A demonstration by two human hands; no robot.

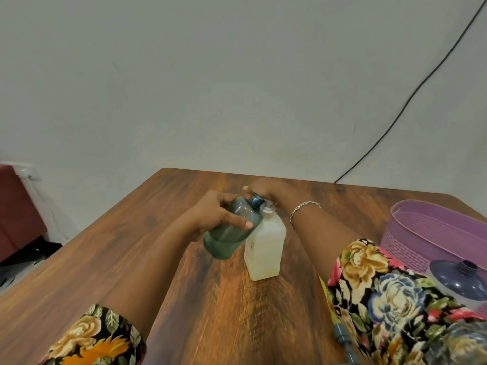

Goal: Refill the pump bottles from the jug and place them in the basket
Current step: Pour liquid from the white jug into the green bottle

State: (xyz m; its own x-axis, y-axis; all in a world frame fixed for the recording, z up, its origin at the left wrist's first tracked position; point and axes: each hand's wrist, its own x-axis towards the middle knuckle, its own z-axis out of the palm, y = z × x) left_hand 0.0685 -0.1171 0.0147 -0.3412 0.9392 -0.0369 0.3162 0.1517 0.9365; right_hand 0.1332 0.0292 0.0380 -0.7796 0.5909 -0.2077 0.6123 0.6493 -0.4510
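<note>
**Refill status: barely into it, nothing in the basket yet**

So here's where it stands. The left hand (224,214) has its grip wrapped round the teal bottle (232,230), fingers and thumb curled on the body, holding it tilted above the tabletop (184,285). Its open mouth sits right next to the neck of the white bottle (266,246), which stands upright mid-table. The liquid in the teal one sits at its low end, away from the mouth, so I'd guess nothing's flowing yet.

The right hand (261,189) is up behind the two necks, blurry and half hidden. Honestly can't tell if its grip is pinching a cap or just steadying.

The purple basket (421,233) is off to the right, well apart from the hands, and I see no bottle in the part that shows. A dark-topped bottle (461,283) with an open neck waits just in front of it, and what looks like a loose pump piece (341,335) lies near the right sleeve.

My read: first refill underway at best, with capping and all the basket loading left.
</note>
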